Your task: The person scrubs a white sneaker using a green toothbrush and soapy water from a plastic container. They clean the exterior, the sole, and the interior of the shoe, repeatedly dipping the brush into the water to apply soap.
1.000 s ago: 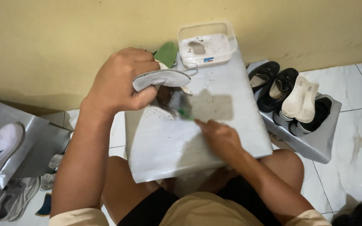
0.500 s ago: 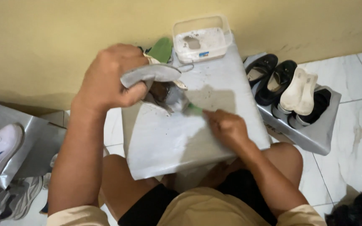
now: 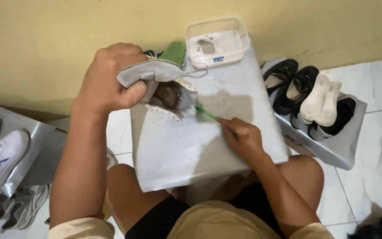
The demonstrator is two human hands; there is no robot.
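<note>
L hand (image 3: 109,82) clamps grey sneaker (image 3: 162,86) above board's (image 3: 200,146) far-left edge. R hand (image 3: 243,136) pinches green brush (image 3: 205,113), bristles at shoe opening. Plastic tub (image 3: 217,42) at far edge; board's near half bare.

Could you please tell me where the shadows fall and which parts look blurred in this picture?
Head view: light comes from above, so the left hand and shoe cast a soft shadow on the grey board, right of the shoe; the brush tip is blurred; the tile floor shows mild glare.
</note>
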